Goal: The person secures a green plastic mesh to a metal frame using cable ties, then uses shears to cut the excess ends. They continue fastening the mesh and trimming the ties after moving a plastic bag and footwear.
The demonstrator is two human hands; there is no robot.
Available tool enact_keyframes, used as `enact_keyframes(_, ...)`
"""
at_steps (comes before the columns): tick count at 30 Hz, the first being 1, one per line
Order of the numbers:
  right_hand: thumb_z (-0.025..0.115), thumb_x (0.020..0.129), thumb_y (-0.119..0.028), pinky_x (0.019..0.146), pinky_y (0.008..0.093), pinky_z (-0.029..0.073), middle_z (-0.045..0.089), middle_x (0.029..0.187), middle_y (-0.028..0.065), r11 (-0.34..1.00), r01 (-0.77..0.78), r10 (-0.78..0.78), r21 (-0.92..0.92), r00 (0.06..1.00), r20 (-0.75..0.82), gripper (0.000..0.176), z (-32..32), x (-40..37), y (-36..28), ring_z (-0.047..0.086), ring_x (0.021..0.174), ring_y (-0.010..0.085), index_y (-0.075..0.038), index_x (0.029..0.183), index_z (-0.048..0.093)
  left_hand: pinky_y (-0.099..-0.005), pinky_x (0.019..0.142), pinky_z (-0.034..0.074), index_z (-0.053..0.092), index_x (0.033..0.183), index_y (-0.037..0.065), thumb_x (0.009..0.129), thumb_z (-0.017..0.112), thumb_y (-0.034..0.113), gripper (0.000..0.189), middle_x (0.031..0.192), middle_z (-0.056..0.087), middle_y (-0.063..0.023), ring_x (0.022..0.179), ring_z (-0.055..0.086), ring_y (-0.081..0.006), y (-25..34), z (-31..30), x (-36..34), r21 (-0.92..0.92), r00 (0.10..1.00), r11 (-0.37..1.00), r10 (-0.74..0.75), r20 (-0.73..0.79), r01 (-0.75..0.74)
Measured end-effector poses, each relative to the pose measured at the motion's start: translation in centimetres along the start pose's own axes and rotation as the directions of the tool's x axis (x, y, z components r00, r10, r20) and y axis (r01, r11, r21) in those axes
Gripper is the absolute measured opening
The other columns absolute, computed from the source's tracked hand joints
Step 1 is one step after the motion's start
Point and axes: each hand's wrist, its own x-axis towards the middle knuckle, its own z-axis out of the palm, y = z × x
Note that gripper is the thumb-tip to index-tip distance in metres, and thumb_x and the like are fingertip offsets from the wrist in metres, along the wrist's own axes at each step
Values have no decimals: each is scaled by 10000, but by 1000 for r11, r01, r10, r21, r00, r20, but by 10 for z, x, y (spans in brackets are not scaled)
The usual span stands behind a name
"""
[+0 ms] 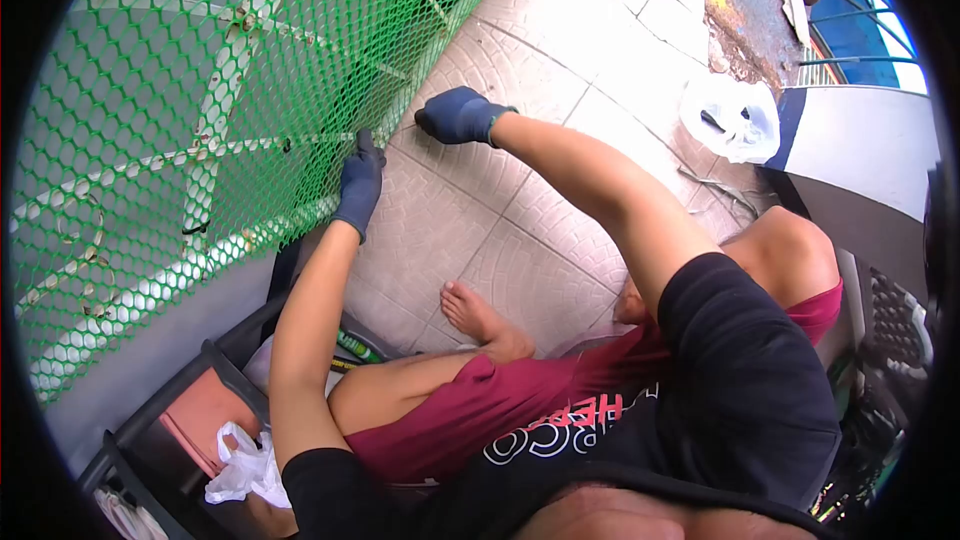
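Observation:
Green plastic mesh covers a white metal frame on the left. My left hand, in a dark blue work glove, is at the mesh's lower right edge. Its fingers appear closed on the mesh there, though the grip is partly hidden. My right hand wears a matching glove and is held over the tiled floor, just right of the mesh edge and apart from it. Its fingers are curled into a fist; whatever it may hold cannot be made out.
A white plastic bag lies on the tiles at right, near a grey-white panel. Broken tile pieces are at the far edge. At lower left is a black rack with a terracotta-coloured container and another white bag.

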Motion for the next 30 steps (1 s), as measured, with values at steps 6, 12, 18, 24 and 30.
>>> enact_keyframes(6, 495, 929, -280, 773, 506, 528, 709, 967, 180, 937, -133, 192, 324, 969, -157, 286, 46, -20, -12, 679, 903, 393, -133, 1108, 661, -288, 487, 350, 556, 775, 90, 858, 422, 796, 723, 698, 514, -46, 588, 523, -170, 44, 2, -54, -668, 994, 737, -106, 32, 101)
enact_keyframes(12, 508, 921, -309, 829, 489, 513, 702, 963, 206, 784, -101, 321, 612, 911, -261, 308, 69, -9, -39, 654, 908, 423, -77, 999, 696, -285, 521, 264, 476, 789, 172, 915, 413, 718, 564, 715, 395, 30, 592, 384, -122, 63, 5, -98, -689, 994, 718, -105, 29, 96)
enact_keyframes(18, 530, 913, -318, 853, 453, 514, 716, 971, 185, 619, -131, 380, 775, 913, -150, 340, 84, 5, -56, 672, 908, 383, -52, 1009, 719, -386, 817, 531, 595, 1162, -18, 917, 439, 692, 767, 1132, 667, -142, 933, 676, -275, 33, 9, -107, -699, 967, 698, -252, -31, 159)
enact_keyframes(24, 567, 902, -314, 849, 414, 518, 725, 895, 159, 403, -203, 280, 893, 956, 91, 332, 81, 9, -73, 691, 878, 324, -39, 1009, 719, -444, 1003, 475, 447, 1393, -62, 929, 429, 709, 900, 1368, 555, -227, 1178, 602, -359, 5, -3, -128, -676, 974, 709, -218, 59, 200)
enact_keyframes(30, 557, 909, -306, 870, 430, 513, 714, 958, 215, 645, -101, 245, 758, 966, -79, 346, 93, 5, -81, 680, 924, 375, -21, 1029, 712, -392, 911, 526, 550, 1297, -32, 933, 570, 555, 691, 1234, 650, -184, 1055, 667, -288, -29, 4, -144, -792, 967, 603, -247, -69, 98)
